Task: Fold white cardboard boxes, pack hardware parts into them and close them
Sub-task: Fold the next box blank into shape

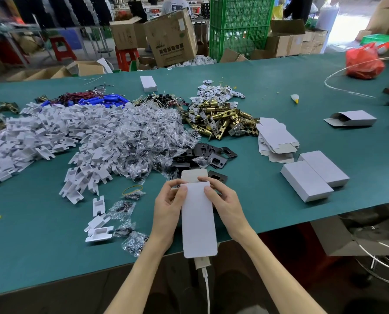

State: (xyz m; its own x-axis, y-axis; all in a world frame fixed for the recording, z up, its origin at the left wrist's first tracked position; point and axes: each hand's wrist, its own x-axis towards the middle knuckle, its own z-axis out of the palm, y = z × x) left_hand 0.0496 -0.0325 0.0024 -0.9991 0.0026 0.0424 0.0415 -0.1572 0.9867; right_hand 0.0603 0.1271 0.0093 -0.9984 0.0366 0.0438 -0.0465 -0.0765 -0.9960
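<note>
A long white cardboard box [198, 220] is held above the near edge of the green table [324, 87], its far end flap standing open. My left hand [168, 207] grips its left side with the thumb on top. My right hand [223, 200] grips its right side, thumb on top near the open end. Beyond lie black metal plates [213, 152], brass latch bolts [220, 118], bagged screws [143, 137] and white plastic pieces [41, 132]. Flat unfolded boxes [275, 139] are stacked to the right. What is inside the held box is hidden.
Two closed white boxes [313, 175] lie at right, a half-open one [349, 118] farther back, another closed one [148, 83] at the far side. Blue cylinders and wires [105, 99] sit far left. A red bag [363, 62] is at far right. Brown cartons stand behind the table.
</note>
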